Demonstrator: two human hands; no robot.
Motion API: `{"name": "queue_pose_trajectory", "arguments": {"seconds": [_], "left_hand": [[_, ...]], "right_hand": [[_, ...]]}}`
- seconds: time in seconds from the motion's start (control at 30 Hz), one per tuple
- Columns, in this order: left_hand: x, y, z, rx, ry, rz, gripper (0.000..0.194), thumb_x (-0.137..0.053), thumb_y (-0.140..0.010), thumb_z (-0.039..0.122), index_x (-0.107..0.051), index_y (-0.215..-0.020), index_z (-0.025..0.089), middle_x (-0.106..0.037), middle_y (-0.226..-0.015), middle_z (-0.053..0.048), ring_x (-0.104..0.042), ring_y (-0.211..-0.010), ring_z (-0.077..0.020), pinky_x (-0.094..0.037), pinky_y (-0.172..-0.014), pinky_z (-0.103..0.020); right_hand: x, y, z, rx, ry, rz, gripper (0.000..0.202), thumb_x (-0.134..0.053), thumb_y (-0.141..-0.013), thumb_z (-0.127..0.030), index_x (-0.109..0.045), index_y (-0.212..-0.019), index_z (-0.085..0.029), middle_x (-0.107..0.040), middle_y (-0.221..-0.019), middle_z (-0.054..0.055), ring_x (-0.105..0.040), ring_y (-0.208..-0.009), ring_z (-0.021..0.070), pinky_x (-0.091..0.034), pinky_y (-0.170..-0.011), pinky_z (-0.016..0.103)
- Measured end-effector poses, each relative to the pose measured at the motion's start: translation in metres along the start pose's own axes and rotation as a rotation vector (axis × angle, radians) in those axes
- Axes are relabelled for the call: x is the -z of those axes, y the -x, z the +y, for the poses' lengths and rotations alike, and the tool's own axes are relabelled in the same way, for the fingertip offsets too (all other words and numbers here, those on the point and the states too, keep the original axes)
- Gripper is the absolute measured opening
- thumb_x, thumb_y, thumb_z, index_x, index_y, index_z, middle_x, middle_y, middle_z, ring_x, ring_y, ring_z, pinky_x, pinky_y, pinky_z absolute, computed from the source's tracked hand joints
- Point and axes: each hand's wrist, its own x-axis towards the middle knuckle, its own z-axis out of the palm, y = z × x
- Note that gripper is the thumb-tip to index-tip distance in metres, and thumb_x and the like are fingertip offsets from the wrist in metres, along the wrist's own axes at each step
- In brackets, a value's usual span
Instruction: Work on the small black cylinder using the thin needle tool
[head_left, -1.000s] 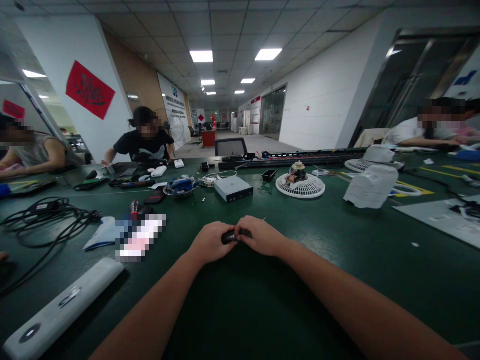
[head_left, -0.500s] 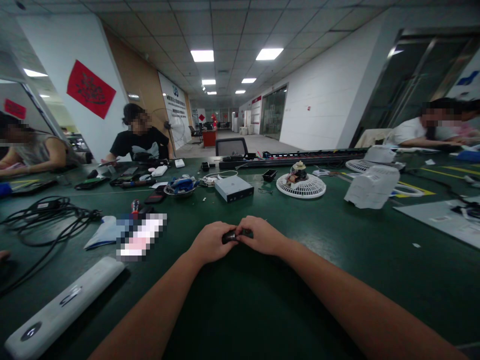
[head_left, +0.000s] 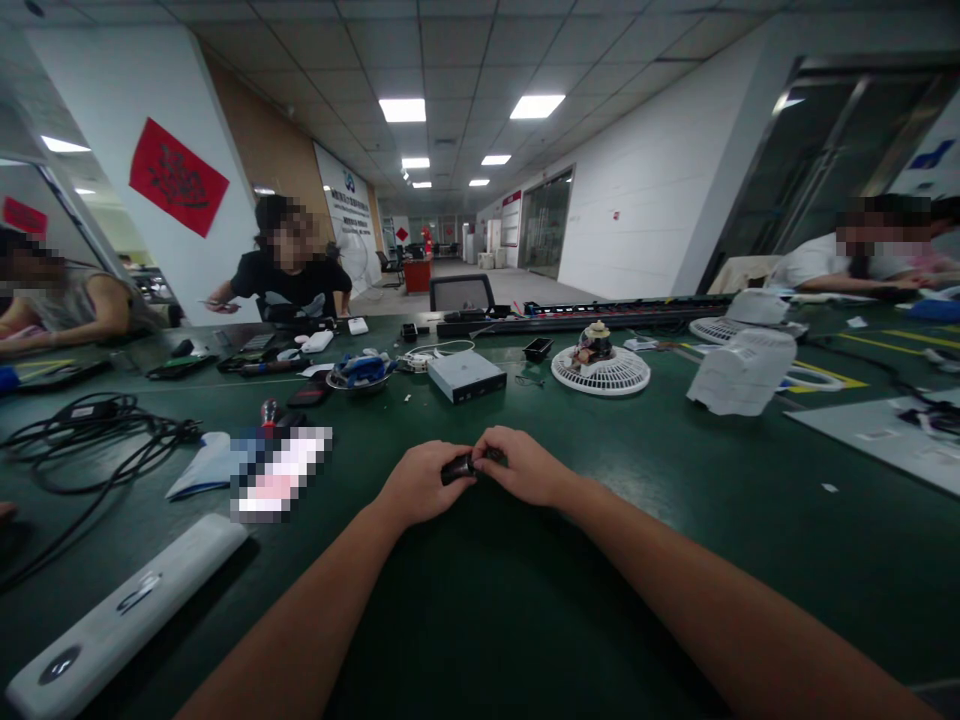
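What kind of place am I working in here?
Most likely an electronics repair or teardown workshop in an office building. A long green worktable holds a stripped fan grille with its motor, a grey drive unit and tangled cables, and other people work along it.

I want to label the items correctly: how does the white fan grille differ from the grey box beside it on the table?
The white fan grille is round and slatted, while the grey box is rectangular with plain closed faces. The grille carries a small motor-like part on its middle; nothing sits on the box. The grille is white, the box grey. Both lie flat on the green table, beyond the hands.
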Motion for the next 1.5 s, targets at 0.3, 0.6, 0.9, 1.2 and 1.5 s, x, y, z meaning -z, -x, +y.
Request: {"name": "queue_pose_trajectory", "arguments": {"seconds": [0.3,0.6,0.9,1.2,1.5], "left_hand": [[-0.001,0.000,-0.003,0.068,0.003,0.081,0.037,-0.072,-0.084,0.024,-0.065,-0.120,0.016,-0.074,-0.107,-0.009,-0.069,-0.095,-0.0242,-0.054,-0.087,-0.037],[-0.003,0.000,-0.004,0.059,0.026,0.101,0.037,-0.072,-0.084,0.023,-0.065,-0.121,0.018,-0.073,-0.112,-0.009,-0.069,-0.100,-0.0242,-0.054,-0.091,-0.038],[-0.004,0.002,-0.005,0.023,0.018,0.078,0.038,-0.074,-0.083,0.026,-0.065,-0.120,0.020,-0.073,-0.113,-0.007,-0.068,-0.102,-0.0239,-0.053,-0.092,-0.038],[-0.001,0.000,0.000,0.004,0.006,-0.032,0.035,-0.071,-0.084,0.021,-0.066,-0.119,0.021,-0.073,-0.111,-0.006,-0.068,-0.101,-0.0236,-0.051,-0.091,-0.036],[-0.001,0.000,0.000,-0.015,0.005,-0.038,0.033,-0.070,-0.084,0.019,-0.066,-0.117,0.021,-0.074,-0.109,-0.006,-0.068,-0.100,-0.0233,-0.051,-0.088,-0.035]], "right_hand": [[-0.004,-0.002,0.001,0.082,-0.021,0.073,0.011,-0.067,-0.088,-0.014,-0.075,-0.091,-0.019,-0.067,-0.094,0.005,-0.062,-0.092,0.0186,-0.047,-0.082,0.032],[-0.004,0.000,-0.003,0.050,-0.052,0.106,0.016,-0.064,-0.085,-0.009,-0.073,-0.095,-0.018,-0.069,-0.093,0.005,-0.064,-0.085,0.0165,-0.049,-0.076,0.029],[-0.003,-0.002,-0.002,-0.069,0.038,0.132,0.009,-0.070,-0.083,-0.017,-0.076,-0.089,-0.020,-0.073,-0.083,0.003,-0.062,-0.078,0.0176,-0.045,-0.068,0.029],[-0.004,-0.002,-0.004,-0.110,0.094,0.065,0.005,-0.073,-0.081,-0.024,-0.077,-0.081,-0.020,-0.073,-0.081,0.004,-0.065,-0.079,0.0192,-0.046,-0.069,0.030],[-0.002,-0.003,-0.012,-0.145,0.127,0.069,0.006,-0.075,-0.076,-0.024,-0.078,-0.079,-0.020,-0.074,-0.077,0.005,-0.066,-0.075,0.0207,-0.047,-0.066,0.030]]}}
